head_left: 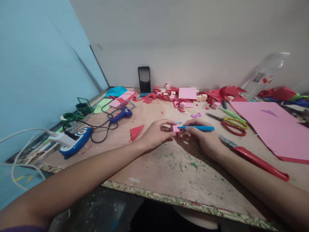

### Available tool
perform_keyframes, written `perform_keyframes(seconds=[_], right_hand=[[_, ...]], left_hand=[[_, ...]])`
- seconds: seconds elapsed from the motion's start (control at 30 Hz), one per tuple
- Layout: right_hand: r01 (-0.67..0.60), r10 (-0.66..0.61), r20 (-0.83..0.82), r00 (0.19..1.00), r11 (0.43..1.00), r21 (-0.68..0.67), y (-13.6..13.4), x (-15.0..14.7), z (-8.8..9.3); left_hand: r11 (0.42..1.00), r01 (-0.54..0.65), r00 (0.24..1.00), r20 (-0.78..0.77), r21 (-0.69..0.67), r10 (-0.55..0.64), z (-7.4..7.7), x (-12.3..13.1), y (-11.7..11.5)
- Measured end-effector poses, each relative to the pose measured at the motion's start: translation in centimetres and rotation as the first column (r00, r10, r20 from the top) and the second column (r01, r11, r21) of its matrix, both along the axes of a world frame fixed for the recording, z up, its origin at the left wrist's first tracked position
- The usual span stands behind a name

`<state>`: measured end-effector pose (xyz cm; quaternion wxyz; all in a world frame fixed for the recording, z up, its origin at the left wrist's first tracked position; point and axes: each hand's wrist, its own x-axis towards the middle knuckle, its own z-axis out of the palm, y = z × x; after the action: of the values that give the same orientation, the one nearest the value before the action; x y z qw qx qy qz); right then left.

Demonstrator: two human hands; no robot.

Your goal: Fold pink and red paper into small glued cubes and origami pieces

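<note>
Bare forearms cross a scuffed, paint-flecked plywood table by a blue wall; left hand pinches a pink cube, right hand grips a blue pen.

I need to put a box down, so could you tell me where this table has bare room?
The widest bare patch is the near board, between the forearms, in front of the left hand and right hand. A smaller gap lies between the glue gun and the red paper triangle. The back edge by the phone is crowded with small cubes; the pink sheet covers the right.

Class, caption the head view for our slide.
Left hand steadies a small pink cube while right hand applies a blue pen.
</note>
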<state>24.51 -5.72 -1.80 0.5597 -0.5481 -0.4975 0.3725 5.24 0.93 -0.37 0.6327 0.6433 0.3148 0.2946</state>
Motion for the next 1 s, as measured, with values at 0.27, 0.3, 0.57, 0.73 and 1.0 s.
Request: perform_keyframes(seconds=[0.27,0.3,0.57,0.73,1.0], right_hand=[[0.013,-0.013,-0.006,1.0,1.0,0.006,-0.05,-0.11,0.09],[0.017,-0.017,0.0,1.0,1.0,0.007,-0.06,-0.13,0.13],[0.023,-0.023,0.006,1.0,1.0,0.009,-0.09,-0.23,0.3],[0.024,-0.024,0.03,0.999,1.0,0.018,-0.09,-0.19,0.32],[0.003,-0.004,-0.054,0.999,1.0,-0.026,0.01,0.15,-0.34]], left_hand=[[1.0,-0.006,1.0,-0.016,0.011,0.006,0.12,0.09,-0.1],[1.0,-0.006,1.0,-0.02,0.013,0.007,0.13,0.08,-0.1],[1.0,-0.008,0.999,-0.037,0.019,0.009,0.23,0.02,-0.08],[1.0,-0.008,0.999,-0.039,0.026,0.009,0.17,0.07,-0.11],[1.0,-0.012,0.999,-0.036,0.026,0.013,0.18,0.05,-0.21]])
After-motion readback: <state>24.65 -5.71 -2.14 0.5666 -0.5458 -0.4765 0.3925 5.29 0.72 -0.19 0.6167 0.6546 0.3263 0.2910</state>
